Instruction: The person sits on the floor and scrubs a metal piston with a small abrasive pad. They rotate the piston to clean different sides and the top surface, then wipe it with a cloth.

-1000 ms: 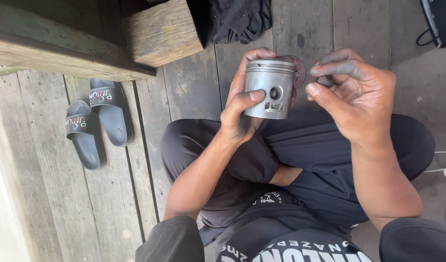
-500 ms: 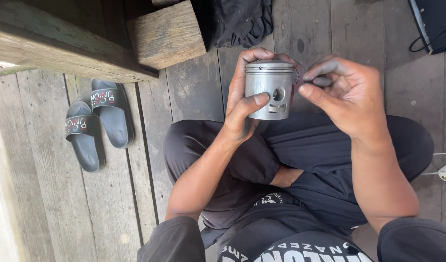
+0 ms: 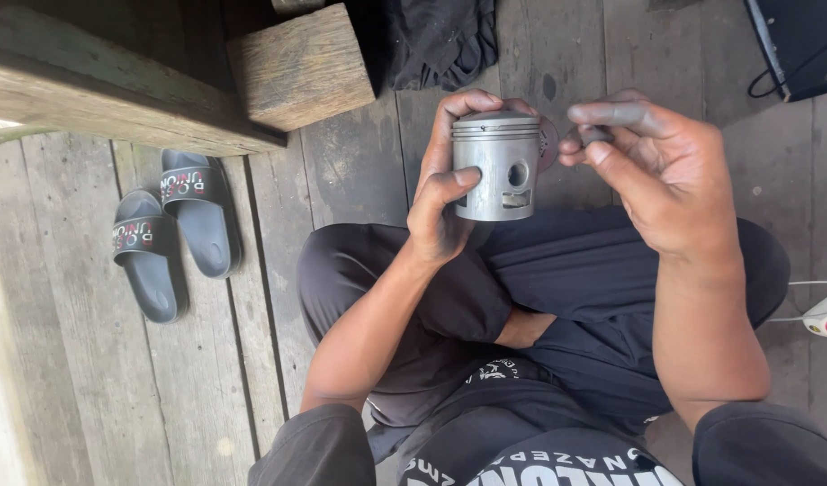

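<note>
Nearest, black trousers (image 3: 557, 288) are seen on crossed legs, so the work is done seated on the plank floor (image 3: 341, 180), with both forearms raised above the lap. This keeps the part close under the eyes rather than down on the boards.

The piston (image 3: 496, 166), a grey metal cylinder, is held upright by the left hand (image 3: 445, 193): the thumb is pressed on its near wall and the fingers are wrapped round the far side and top. It is turned so that the round pin hole faces the viewer, seemingly for inspection.

Just right of it, the right hand (image 3: 661, 175) is curled, its grimy fingertips pinched together beside the grooved top. Something small may be gripped there, but what it is cannot be told.

To the left, a pair of grey slippers (image 3: 166, 238) lies side by side on the floor, well apart from the hands. Farther off, a wooden block (image 3: 301, 67) sits under a beam (image 3: 89, 85), with dark cloth (image 3: 440, 40) beyond the piston and a black case (image 3: 800, 45) at far right.
</note>
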